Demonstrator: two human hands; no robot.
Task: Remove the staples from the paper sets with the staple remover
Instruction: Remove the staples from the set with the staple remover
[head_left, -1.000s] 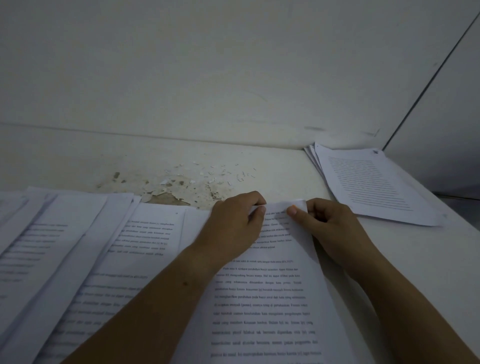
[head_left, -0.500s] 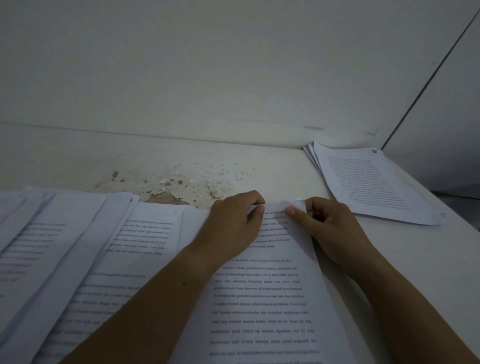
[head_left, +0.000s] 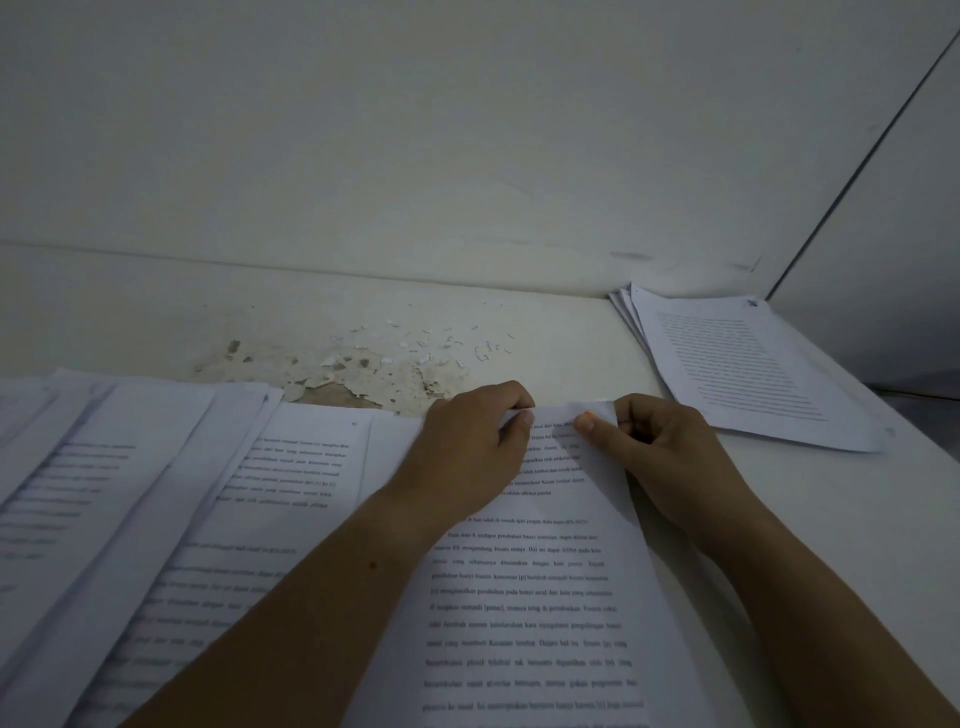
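Pinching top edge of paper set (head_left: 545, 597) with left hand (head_left: 467, 452) and right hand (head_left: 675, 462), thumbs (head_left: 592, 425) and curled fingers clamped on the sheets. Lies 6-to-12 lengthwise. Staple likely at 12 between the 2 thumbs, hidden, equally near either hand. No staple remover visible. Separate stack (head_left: 743, 374) at 2.

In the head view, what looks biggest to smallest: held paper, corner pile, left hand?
1. held paper
2. corner pile, which is farther from the camera, so its real size against the held paper is unsure
3. left hand
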